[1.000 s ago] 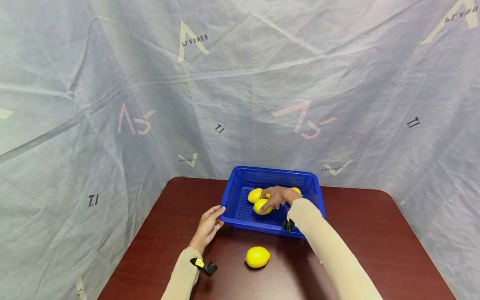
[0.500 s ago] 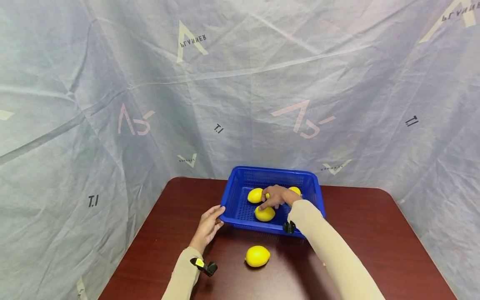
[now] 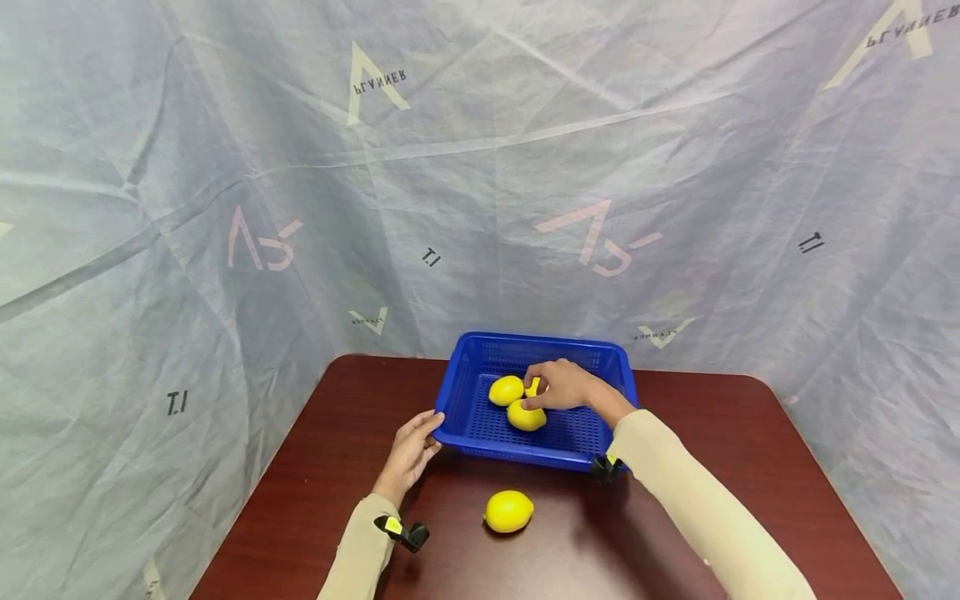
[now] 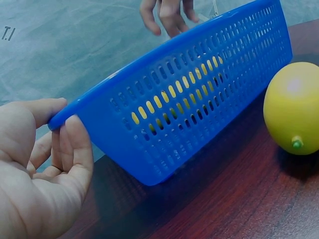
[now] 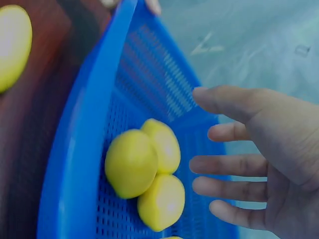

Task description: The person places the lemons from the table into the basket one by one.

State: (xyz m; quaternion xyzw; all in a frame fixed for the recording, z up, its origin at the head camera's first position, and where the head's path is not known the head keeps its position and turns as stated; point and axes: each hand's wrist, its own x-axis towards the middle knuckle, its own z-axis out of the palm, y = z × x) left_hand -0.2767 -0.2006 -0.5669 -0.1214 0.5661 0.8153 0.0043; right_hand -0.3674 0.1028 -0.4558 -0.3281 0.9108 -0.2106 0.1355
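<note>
My left hand (image 3: 408, 454) pinches the rim of a blue perforated plastic basket (image 3: 517, 452) at its near left corner, thumb on top and fingers beneath. Over the basket hovers my right hand (image 3: 562, 385), its fingers spread and loosely bent. The right wrist view shows that hand (image 5: 249, 159) holding nothing, a gap between its fingertips and the lemons. Several yellow lemons lie inside the basket; a front lemon (image 3: 527, 415) and a left lemon (image 3: 506, 390) show best, and another (image 5: 162, 201) is partly covered by the right hand in the head view.
One more lemon (image 3: 508, 512) lies on the dark red wooden table (image 3: 337, 417), in front of the basket. Grey printed cloth (image 3: 480, 208) hangs behind and at both sides of the table.
My right hand has let go of the front lemon, which settled in the basket beside the others. The hand then rose and shifted right. My left hand keeps its grip on the rim.
</note>
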